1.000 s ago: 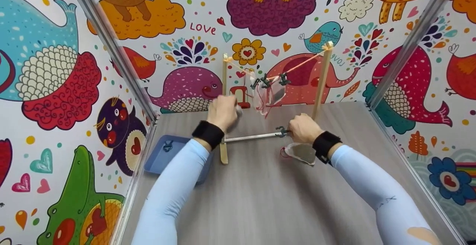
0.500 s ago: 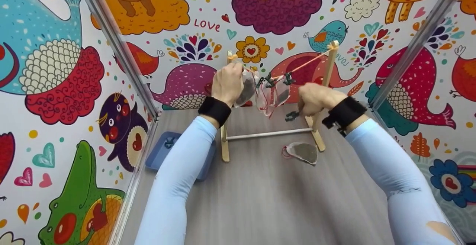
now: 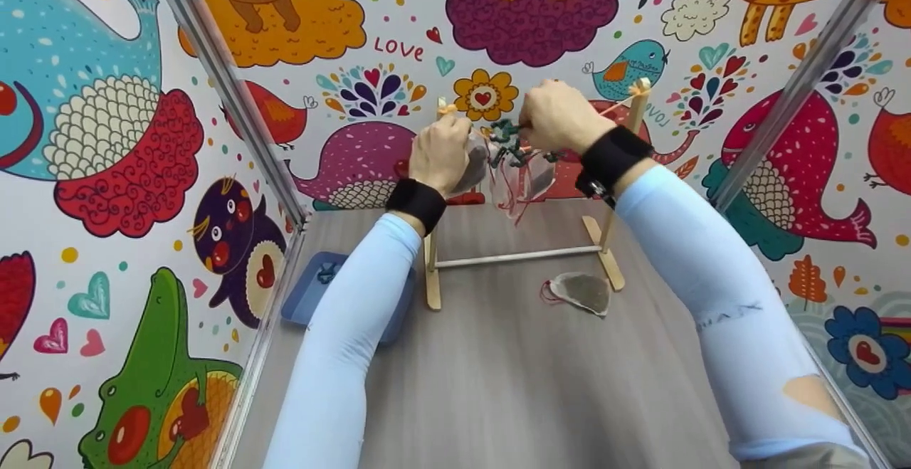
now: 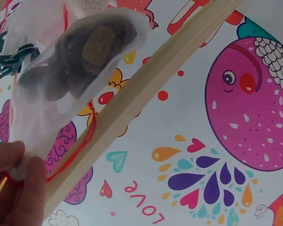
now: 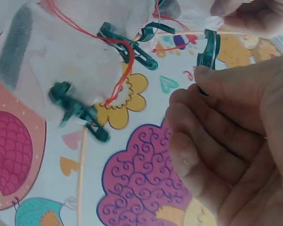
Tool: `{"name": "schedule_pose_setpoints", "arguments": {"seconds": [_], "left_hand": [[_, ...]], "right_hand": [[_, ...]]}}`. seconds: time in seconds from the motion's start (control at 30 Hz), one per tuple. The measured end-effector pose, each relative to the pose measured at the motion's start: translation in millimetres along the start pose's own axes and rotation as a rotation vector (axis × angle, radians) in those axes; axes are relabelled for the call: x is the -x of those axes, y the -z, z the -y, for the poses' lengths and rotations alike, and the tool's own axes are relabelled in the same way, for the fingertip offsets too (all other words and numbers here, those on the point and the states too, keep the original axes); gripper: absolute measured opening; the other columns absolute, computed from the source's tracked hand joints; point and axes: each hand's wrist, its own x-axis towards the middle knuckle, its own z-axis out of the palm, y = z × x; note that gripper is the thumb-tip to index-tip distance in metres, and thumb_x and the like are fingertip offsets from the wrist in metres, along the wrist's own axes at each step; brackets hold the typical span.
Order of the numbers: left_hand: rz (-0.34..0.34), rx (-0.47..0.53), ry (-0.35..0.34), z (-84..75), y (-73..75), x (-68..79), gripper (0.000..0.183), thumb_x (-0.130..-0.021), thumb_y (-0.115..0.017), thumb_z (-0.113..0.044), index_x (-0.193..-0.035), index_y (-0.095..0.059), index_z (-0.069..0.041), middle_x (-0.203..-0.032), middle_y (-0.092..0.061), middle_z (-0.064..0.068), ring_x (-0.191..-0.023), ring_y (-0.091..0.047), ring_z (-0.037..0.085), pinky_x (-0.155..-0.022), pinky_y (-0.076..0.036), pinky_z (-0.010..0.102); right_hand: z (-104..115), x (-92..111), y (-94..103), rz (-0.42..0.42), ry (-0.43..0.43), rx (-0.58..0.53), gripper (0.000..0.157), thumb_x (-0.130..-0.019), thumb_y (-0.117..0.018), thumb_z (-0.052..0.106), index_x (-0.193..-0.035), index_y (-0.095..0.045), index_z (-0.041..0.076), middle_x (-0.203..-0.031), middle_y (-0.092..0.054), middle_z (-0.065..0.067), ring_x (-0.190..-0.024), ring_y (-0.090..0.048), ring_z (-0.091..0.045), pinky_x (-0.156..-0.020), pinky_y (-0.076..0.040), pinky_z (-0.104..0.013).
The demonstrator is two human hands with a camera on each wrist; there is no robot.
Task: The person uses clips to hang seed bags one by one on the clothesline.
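My left hand [image 3: 440,154] pinches the top of a white mesh drawstring bag [image 4: 94,52] beside the rack's left post. Dark stone-like pieces show through its mesh, and a red drawstring hangs from it. My right hand [image 3: 562,119] pinches a dark green clothespin [image 5: 209,52] between thumb and forefinger, close to the sagging cord [image 3: 613,107] and to the right of my left hand. Other green clothespins [image 5: 78,110] grip the cord, with mesh bags [image 3: 539,178] hanging below them. One more mesh bag [image 3: 585,291] lies on the table at the rack's front right.
The wooden rack has a left post [image 4: 146,89], a right post [image 3: 638,117] and a low white crossbar [image 3: 519,258]. At the left is a blue tray [image 3: 304,309] holding a green clothespin [image 3: 327,272]. Patterned walls close in the back and sides.
My left hand has lifted its mesh bag up to the cord by the left post. My right hand has risen with the clothespin from low by the right post, then moved left to the cord.
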Motion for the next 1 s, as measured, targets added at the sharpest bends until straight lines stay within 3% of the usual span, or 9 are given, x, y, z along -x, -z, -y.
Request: {"name": "schedule_pose_setpoints", "arguments": {"seconds": [0.13, 0.33, 0.73, 0.87, 1.0], "left_hand": [[-0.009, -0.008, -0.029, -1.0, -4.0, -0.8, 0.006, -0.097, -0.071, 0.006, -0.098, -0.075, 0.001, -0.094, -0.078, 0.018, -0.081, -0.081, 0.039, -0.073, -0.069, 0.050], [-0.040, -0.016, -0.061, -2.2, -5.9, -1.9, 0.005, -0.098, -0.071, 0.004, -0.096, -0.074, 0.000, -0.096, -0.078, 0.016, -0.084, -0.081, 0.037, -0.077, -0.069, 0.048], [-0.021, 0.060, -0.020, -1.6, -9.1, -0.5, 0.009, -0.106, -0.071, -0.006, -0.103, -0.077, 0.000, -0.103, -0.081, 0.016, -0.091, -0.083, 0.039, -0.083, -0.070, 0.050], [-0.010, 0.060, -0.013, -2.6, -9.4, -0.5, 0.010, -0.105, -0.071, -0.007, -0.103, -0.078, -0.001, -0.101, -0.080, 0.017, -0.090, -0.082, 0.039, -0.082, -0.069, 0.051], [0.012, 0.072, 0.000, -3.5, -10.7, 1.5, 0.007, -0.104, -0.072, -0.006, -0.102, -0.078, -0.002, -0.100, -0.081, 0.016, -0.091, -0.082, 0.039, -0.082, -0.069, 0.052]], "right_hand": [[1, -18, 0.2, 0.087, -0.044, 0.007, 0.018, -0.097, -0.077, 0.010, -0.107, -0.089, 0.001, -0.113, -0.086, -0.022, -0.112, -0.079, -0.047, -0.100, -0.065, -0.063], [6, -31, -4.5, 0.141, 0.001, 0.013, 0.012, -0.096, -0.081, 0.007, -0.102, -0.088, -0.001, -0.107, -0.086, -0.022, -0.102, -0.081, -0.043, -0.093, -0.068, -0.057], [6, -32, -16.9, 0.135, 0.096, -0.041, 0.019, -0.098, -0.079, 0.016, -0.104, -0.088, 0.001, -0.102, -0.087, -0.019, -0.094, -0.081, -0.038, -0.089, -0.068, -0.053], [3, -30, -20.0, 0.100, 0.092, -0.075, 0.023, -0.096, -0.077, 0.020, -0.104, -0.087, 0.002, -0.097, -0.087, -0.017, -0.085, -0.078, -0.034, -0.081, -0.067, -0.050], [3, -25, -23.9, 0.062, 0.059, -0.101, 0.027, -0.096, -0.076, 0.024, -0.110, -0.086, 0.003, -0.102, -0.086, -0.017, -0.091, -0.078, -0.034, -0.085, -0.067, -0.050]]}}
